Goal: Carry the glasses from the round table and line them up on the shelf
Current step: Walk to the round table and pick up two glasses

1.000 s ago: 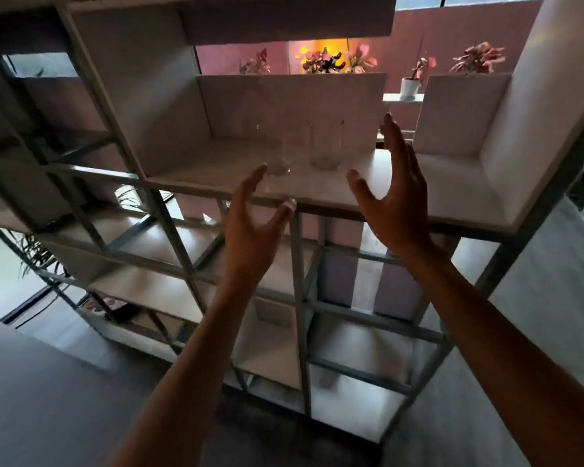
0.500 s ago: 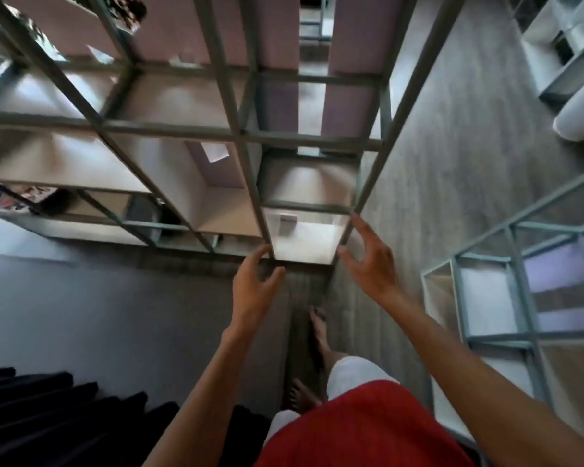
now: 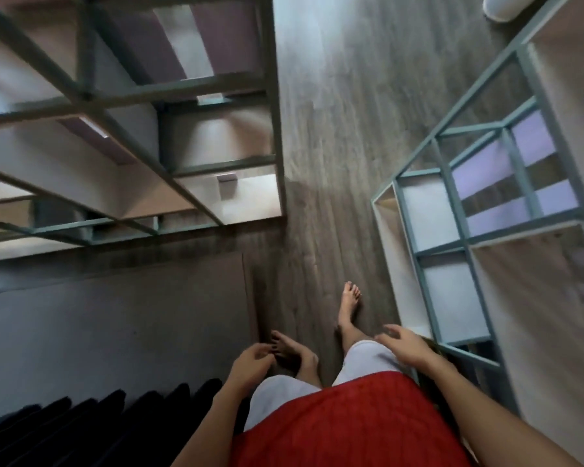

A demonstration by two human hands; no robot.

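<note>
Fingers of the left hand (image 3: 250,364) were loosely curled and held nothing; the hand hung low, just beside the left foot (image 3: 292,350). Further right, the right hand (image 3: 403,345) had its fingers spread and relaxed, also with nothing in them, near the lower corner of the right shelf unit (image 3: 425,214). No glasses showed anywhere, and the round table was out of view too, so where they stood could not be told.

The likely trouble lay in the walking. The passage ran between two metal frames, and an arm swung wide could strike a post, which would be worse with a glass in the hand. The bare left foot stood close to the edge of a flat grey area (image 3: 115,332), a mat or a low platform, where a toe might catch.

At the far left stood the left shelf unit (image 3: 182,91), grey-green bars with pale boards. Below it lay the grey area and, in the bottom corner, a dark ridged shape (image 3: 81,423) too dim to name. Grey wood-grain floor (image 3: 334,129) ran up the middle, with the right foot (image 3: 349,303) on it. A white rounded object (image 3: 506,8) sat at the top right edge.
</note>
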